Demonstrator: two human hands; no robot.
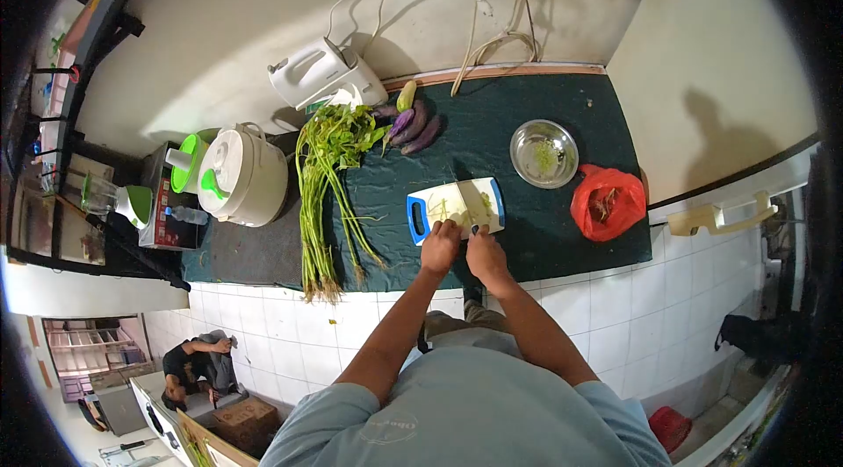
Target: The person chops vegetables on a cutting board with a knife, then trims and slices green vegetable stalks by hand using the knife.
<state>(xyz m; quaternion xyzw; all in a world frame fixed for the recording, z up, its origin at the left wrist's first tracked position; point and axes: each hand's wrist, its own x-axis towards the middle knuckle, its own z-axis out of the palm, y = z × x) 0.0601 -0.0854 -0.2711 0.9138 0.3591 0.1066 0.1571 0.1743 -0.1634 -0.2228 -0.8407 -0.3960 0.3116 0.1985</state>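
Observation:
A white cutting board [423,197] with blue ends lies near the counter's front edge. My right hand [486,256] is closed round the dark handle of a knife [475,229], its blade hard to make out against the board. Beside it my left hand [441,247] is closed, its fingertips pressing thin green stems [442,210] on the board. A few small green bits lie at the board's right side. To the right stands a steel bowl [523,170] with chopped green pieces [546,156] inside.
A red plastic bag [590,221] sits right of the bowl. Left are a bunch of leafy greens [320,195], several eggplants [421,129], a hand mixer [325,73] and a white rice cooker [250,177]. A person [206,369] sits at lower left.

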